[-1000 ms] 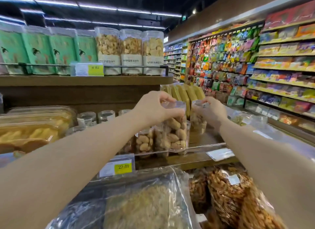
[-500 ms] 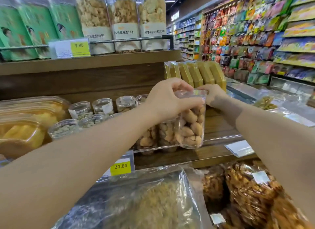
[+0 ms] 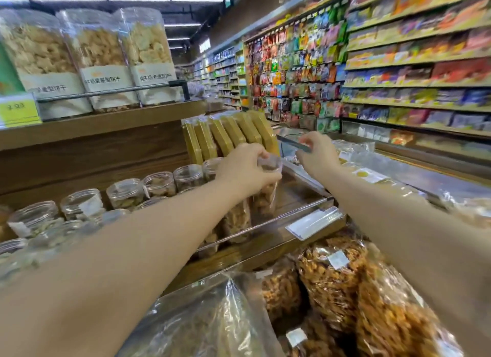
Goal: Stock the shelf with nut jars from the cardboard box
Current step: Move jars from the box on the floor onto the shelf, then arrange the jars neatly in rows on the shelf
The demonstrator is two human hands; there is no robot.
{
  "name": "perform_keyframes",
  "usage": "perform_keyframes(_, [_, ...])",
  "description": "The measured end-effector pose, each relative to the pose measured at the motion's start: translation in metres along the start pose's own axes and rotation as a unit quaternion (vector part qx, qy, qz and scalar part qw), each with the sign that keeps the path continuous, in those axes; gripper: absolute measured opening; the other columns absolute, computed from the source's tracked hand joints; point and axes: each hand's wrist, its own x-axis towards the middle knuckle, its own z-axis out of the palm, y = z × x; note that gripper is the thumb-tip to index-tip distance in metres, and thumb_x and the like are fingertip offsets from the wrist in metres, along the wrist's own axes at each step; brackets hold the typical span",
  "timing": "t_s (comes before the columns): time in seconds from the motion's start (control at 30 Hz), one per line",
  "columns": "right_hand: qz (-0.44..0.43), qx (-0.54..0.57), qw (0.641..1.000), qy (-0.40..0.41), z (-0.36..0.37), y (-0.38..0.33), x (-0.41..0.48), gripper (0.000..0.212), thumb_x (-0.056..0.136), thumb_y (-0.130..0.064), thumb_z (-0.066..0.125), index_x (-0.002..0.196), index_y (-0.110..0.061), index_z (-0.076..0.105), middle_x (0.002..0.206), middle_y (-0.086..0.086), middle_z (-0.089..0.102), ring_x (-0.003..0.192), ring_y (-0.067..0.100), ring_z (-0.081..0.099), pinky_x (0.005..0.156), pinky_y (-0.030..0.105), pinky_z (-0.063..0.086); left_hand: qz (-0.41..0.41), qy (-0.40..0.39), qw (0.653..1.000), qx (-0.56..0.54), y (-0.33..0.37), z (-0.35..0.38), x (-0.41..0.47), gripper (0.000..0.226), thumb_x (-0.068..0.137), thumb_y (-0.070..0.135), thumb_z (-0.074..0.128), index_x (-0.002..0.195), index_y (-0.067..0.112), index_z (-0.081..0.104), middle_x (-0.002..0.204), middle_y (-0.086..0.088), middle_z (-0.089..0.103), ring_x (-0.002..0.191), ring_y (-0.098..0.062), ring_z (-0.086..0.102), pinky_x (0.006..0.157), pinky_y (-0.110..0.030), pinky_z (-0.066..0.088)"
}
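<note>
My left hand [image 3: 247, 168] grips the lid end of a clear nut jar [image 3: 265, 197] from above. The jar stands low on the wooden middle shelf [image 3: 297, 194], at the right end of a front row of similar jars [image 3: 236, 218]. My right hand [image 3: 316, 154] hovers to the right of the jar, apart from it, fingers loosely spread and holding nothing. More clear lidded jars [image 3: 159, 184] line the shelf behind and to the left of my forearm. The cardboard box is out of view.
Yellow flat packs [image 3: 233, 136] stand upright behind the jars. Big cracker tubs [image 3: 106, 59] fill the upper shelf. A metal rail with a price tag [image 3: 313, 222] edges the shelf front. Bagged snacks [image 3: 332, 277] lie below. Aisle shelving [image 3: 398, 64] runs along the right.
My left hand has carried the jar right and down onto the shelf. My right hand has come off the jar and moved to the right.
</note>
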Motion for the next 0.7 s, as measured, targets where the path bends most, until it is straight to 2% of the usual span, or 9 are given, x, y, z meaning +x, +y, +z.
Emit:
perform_keyframes(0.07, [-0.013,-0.006,1.000,-0.018,-0.001,0.002,-0.007,0.028,0.086,-0.018,0.059,0.114,-0.019,0.058,0.126,0.009,0.053,0.111,0.027,0.053,0.092,0.035,0.045,-0.027,-0.042,0.998,0.030,-0.011,0.011,-0.002,0.052,0.075,0.060,0.065,0.117,0.029,0.058,0.124,0.004,0.058,0.110,-0.019,0.055,0.085,-0.035,0.046])
perform_keyframes(0.13, [-0.030,-0.013,0.999,-0.021,0.000,0.003,-0.013,0.026,0.087,-0.017,0.058,0.112,-0.019,0.058,0.128,0.007,0.050,0.114,0.023,0.049,0.089,0.028,0.039,-0.043,-0.067,0.996,0.041,-0.015,0.013,-0.005,0.057,0.075,0.065,0.061,0.122,0.031,0.056,0.128,0.005,0.058,0.118,-0.021,0.051,0.097,-0.045,0.041])
perform_keyframes(0.23, [-0.045,-0.012,0.999,-0.015,0.000,-0.005,-0.024,0.025,0.087,-0.016,0.057,0.112,-0.020,0.057,0.129,0.005,0.048,0.115,0.023,0.047,0.090,0.029,0.038,-0.017,-0.040,0.996,0.082,-0.012,0.001,-0.012,0.060,0.076,0.069,0.058,0.123,0.031,0.058,0.130,0.006,0.055,0.126,-0.021,0.044,0.107,-0.051,0.028])
perform_keyframes(0.4, [-0.072,-0.036,0.996,-0.045,-0.001,-0.038,-0.043,0.026,0.089,-0.019,0.057,0.115,-0.019,0.057,0.127,0.005,0.049,0.114,0.025,0.048,0.090,0.034,0.042,-0.003,-0.011,0.997,0.082,-0.022,-0.035,-0.044,0.050,0.076,0.061,0.064,0.117,0.032,0.062,0.125,0.006,0.058,0.120,-0.019,0.051,0.100,-0.046,0.035])
perform_keyframes(0.53, [-0.112,-0.054,0.989,-0.076,0.008,-0.081,-0.074,0.030,0.088,-0.020,0.057,0.118,-0.017,0.057,0.121,0.006,0.054,0.108,0.025,0.052,0.082,0.033,0.045,-0.010,-0.045,0.993,0.107,-0.048,-0.075,-0.099,0.046,0.081,0.053,0.062,0.121,0.031,0.059,0.126,0.003,0.055,0.116,-0.019,0.052,0.088,-0.037,0.045])
perform_keyframes(0.7, [-0.173,-0.053,0.975,-0.128,0.026,-0.148,-0.120,0.027,0.088,-0.022,0.057,0.114,-0.018,0.059,0.113,0.003,0.055,0.103,0.023,0.054,0.083,0.033,0.046,-0.052,-0.059,0.984,0.162,-0.085,-0.121,-0.177,0.044,0.084,0.046,0.060,0.124,0.028,0.056,0.127,0.002,0.054,0.117,-0.020,0.051,0.093,-0.041,0.047])
